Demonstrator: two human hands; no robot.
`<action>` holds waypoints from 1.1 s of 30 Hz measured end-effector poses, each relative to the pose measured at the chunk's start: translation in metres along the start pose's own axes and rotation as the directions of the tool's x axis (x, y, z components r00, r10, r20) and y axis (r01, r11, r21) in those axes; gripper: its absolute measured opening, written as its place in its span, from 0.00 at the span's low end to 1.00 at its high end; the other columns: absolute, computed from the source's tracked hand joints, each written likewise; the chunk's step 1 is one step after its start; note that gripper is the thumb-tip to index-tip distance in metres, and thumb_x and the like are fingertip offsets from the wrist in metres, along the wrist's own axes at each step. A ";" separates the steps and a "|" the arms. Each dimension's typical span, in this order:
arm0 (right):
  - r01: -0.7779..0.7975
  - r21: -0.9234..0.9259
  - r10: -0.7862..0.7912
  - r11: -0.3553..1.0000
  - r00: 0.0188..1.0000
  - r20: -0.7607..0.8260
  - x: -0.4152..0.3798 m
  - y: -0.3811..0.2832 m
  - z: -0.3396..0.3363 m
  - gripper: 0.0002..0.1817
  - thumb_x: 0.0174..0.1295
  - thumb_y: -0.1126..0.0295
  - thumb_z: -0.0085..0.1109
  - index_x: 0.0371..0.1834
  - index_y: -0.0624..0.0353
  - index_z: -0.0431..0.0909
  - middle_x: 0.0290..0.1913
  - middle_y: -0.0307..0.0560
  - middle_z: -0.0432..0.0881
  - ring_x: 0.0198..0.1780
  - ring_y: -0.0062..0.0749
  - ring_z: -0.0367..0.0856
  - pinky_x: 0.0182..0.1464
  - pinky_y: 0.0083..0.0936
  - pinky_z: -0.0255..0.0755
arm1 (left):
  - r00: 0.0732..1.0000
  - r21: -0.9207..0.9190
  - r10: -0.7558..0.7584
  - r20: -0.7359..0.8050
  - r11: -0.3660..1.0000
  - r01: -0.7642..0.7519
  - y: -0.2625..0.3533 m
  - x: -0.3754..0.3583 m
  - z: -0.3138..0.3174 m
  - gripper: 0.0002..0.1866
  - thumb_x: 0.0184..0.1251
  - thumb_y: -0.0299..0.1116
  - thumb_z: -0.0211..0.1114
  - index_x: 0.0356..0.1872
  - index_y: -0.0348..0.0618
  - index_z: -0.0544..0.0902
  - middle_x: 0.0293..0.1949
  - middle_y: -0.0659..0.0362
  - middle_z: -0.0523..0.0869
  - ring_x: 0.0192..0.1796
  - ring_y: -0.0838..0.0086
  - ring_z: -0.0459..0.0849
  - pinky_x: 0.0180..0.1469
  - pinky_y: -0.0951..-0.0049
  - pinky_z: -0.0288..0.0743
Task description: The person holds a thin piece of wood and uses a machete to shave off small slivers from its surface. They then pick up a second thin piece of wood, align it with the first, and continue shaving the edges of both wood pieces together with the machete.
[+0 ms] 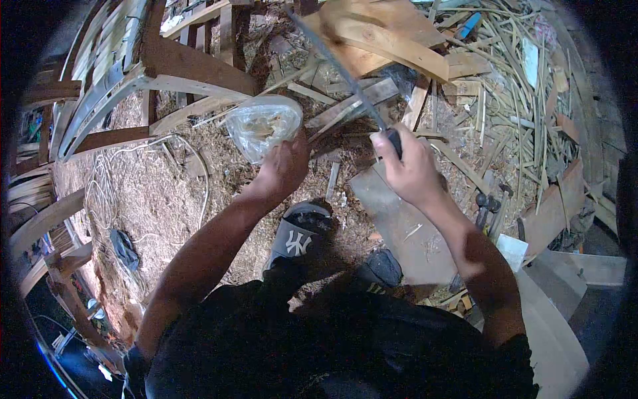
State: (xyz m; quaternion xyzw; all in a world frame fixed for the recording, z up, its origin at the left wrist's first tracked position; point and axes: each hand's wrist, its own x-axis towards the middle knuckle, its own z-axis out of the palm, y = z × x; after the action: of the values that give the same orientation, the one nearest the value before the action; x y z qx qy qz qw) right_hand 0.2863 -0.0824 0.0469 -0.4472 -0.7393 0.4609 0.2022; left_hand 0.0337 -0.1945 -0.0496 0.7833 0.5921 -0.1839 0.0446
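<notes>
Grips a long, narrow tool (pixel 341 74) by its dark handle in the closed right hand (pixel 413 171), its shaft slanting up and leftward above the wood scraps (pixel 465 133). Grasps the side of a clear plastic bag (pixel 260 123) in the closed left hand (pixel 284 169), beside the curved wooden frame (pixel 193 70). Cannot tell the bag's pale contents. Stands in slides (pixel 299 234) on shavings (pixel 232 219), near a flat board (pixel 412 233), with looped pale cord (pixel 101 193) farther left.
</notes>
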 end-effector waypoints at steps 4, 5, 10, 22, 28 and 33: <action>0.258 0.062 -0.243 0.964 0.953 -0.181 0.002 -0.035 -0.016 0.20 0.70 0.56 0.63 0.46 0.65 0.74 0.26 0.58 0.83 0.29 0.57 0.86 0.30 0.42 0.76 | 0.989 -0.032 -0.023 -0.145 0.999 0.019 0.003 -0.008 0.013 0.28 0.65 0.31 0.61 0.62 0.20 0.73 0.55 0.33 0.80 0.43 0.55 0.88 0.36 0.60 0.82; 0.256 0.064 -0.241 0.964 0.953 -0.181 0.000 -0.028 -0.012 0.20 0.70 0.56 0.63 0.46 0.65 0.74 0.26 0.58 0.83 0.29 0.57 0.86 0.30 0.42 0.76 | 0.980 0.045 0.076 -0.182 0.997 -0.069 0.000 -0.007 0.013 0.26 0.64 0.30 0.60 0.61 0.21 0.72 0.49 0.37 0.81 0.40 0.55 0.87 0.37 0.58 0.83; -0.177 -0.192 0.195 0.965 0.977 0.081 -0.008 0.033 0.031 0.24 0.71 0.50 0.58 0.44 0.67 0.77 0.29 0.69 0.82 0.35 0.68 0.83 0.36 0.54 0.75 | 0.995 -0.165 -0.020 -0.099 0.986 0.003 0.004 -0.001 0.010 0.24 0.64 0.29 0.59 0.59 0.24 0.72 0.45 0.41 0.81 0.40 0.53 0.85 0.41 0.55 0.83; 0.114 0.128 -0.095 0.985 0.985 -0.141 -0.007 -0.026 -0.010 0.19 0.72 0.56 0.60 0.44 0.66 0.75 0.26 0.58 0.82 0.27 0.58 0.82 0.30 0.43 0.73 | 1.000 -0.130 0.024 -0.020 0.991 -0.026 0.002 -0.001 0.015 0.28 0.66 0.32 0.60 0.62 0.20 0.73 0.53 0.36 0.81 0.43 0.55 0.85 0.41 0.59 0.82; -0.127 -0.180 0.138 0.975 0.989 0.049 0.001 0.037 0.023 0.24 0.72 0.51 0.57 0.36 0.67 0.76 0.25 0.62 0.79 0.29 0.55 0.79 0.33 0.48 0.71 | 0.971 0.219 0.158 -0.177 0.969 -0.117 0.000 -0.001 0.002 0.23 0.65 0.31 0.59 0.56 0.23 0.77 0.48 0.42 0.81 0.40 0.59 0.83 0.40 0.60 0.80; -0.094 0.032 0.092 0.995 0.994 0.051 0.006 0.004 0.000 0.26 0.76 0.51 0.53 0.28 0.64 0.74 0.18 0.45 0.69 0.22 0.30 0.67 0.29 0.36 0.64 | 0.961 0.227 0.210 -0.181 0.959 -0.167 -0.001 -0.002 0.002 0.21 0.66 0.31 0.58 0.55 0.27 0.79 0.44 0.44 0.80 0.40 0.59 0.83 0.39 0.60 0.79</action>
State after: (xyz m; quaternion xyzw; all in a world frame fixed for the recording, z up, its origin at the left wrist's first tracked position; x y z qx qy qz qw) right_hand 0.2851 -0.0768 0.0423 -0.4663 -0.7144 0.4933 0.1699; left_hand 0.0322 -0.1971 -0.0509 0.8514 0.4931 -0.1593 -0.0815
